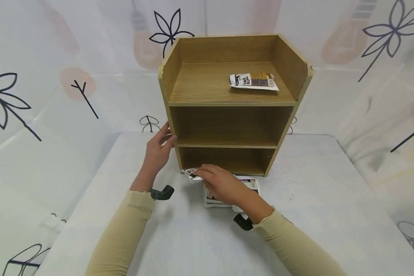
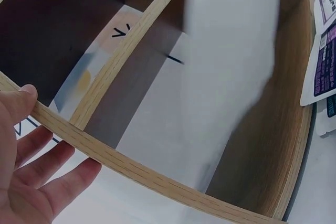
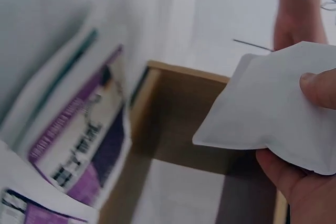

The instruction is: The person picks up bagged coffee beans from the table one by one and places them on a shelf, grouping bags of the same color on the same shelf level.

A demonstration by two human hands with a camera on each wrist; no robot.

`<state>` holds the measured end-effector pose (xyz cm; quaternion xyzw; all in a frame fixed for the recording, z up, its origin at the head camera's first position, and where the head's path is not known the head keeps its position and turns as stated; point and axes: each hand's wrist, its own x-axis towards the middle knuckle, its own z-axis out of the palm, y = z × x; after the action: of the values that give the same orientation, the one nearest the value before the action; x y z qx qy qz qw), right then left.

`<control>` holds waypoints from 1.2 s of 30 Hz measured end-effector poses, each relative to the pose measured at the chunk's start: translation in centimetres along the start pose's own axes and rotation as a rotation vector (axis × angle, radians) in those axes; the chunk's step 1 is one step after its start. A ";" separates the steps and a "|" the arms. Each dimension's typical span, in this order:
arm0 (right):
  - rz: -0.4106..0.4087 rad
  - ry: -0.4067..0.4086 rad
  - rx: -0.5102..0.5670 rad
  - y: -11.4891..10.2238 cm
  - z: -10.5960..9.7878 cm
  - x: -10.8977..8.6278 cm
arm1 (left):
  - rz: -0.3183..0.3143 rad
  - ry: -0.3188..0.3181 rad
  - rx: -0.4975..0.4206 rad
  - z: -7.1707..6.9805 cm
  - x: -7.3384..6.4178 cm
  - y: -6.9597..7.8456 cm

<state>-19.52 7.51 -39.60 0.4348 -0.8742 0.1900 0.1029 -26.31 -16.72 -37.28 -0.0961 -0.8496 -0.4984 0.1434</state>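
Note:
A small wooden shelf stands on the white table. My left hand holds its left side panel, thumb at the front edge and fingers along the outside. In front of the bottom compartment, my right hand pinches a white pouch between thumb and fingers. The pouch's plain white side shows in both wrist views; a printed corner shows in the head view. Beneath the right hand lies a stack of printed white and purple pouches, partly hidden by that hand.
One more printed pouch lies on the top of the shelf, towards its right side. A middle board divides the two lower compartments. Patterned white cloth hangs behind and beside the table.

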 end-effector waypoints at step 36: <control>-0.243 0.308 -0.044 -1.4 -9.7 0.6 | 0.015 0.005 0.012 0.2 0.0 -0.1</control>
<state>-18.63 10.39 -30.25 0.5004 -0.7933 0.2212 0.2673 -26.37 -16.60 -37.48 -0.1002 -0.8515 -0.4924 0.1500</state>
